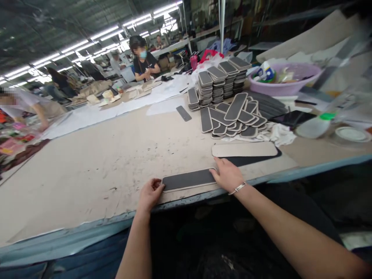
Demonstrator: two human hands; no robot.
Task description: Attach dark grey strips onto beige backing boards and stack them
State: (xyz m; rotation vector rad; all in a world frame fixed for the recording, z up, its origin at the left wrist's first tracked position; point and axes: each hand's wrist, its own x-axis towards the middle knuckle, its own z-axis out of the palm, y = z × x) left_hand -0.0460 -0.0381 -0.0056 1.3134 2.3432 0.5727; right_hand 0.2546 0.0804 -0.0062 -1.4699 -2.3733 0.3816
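**Two Hands Framing a Gray Strip at the Table's Edge**

My left hand (151, 192) is curling, nearly closed, against the left end of the gray strip (188, 179); whether it is pinching, I cannot tell. My right hand (229, 174) is lying partly open, its thumb touching the strip's right end. The strip is lying flat between my hands, along the near edge of the table (116, 155). Just beyond my right fingers, a beige strip (244, 149) is overlapping a black strip (252, 159). Farther back, smaller gray-faced pieces (236, 106) are lying heaped before neat stacks (218, 83), beside a purple basin (286, 86). A masked person (145, 64) is standing beyond.
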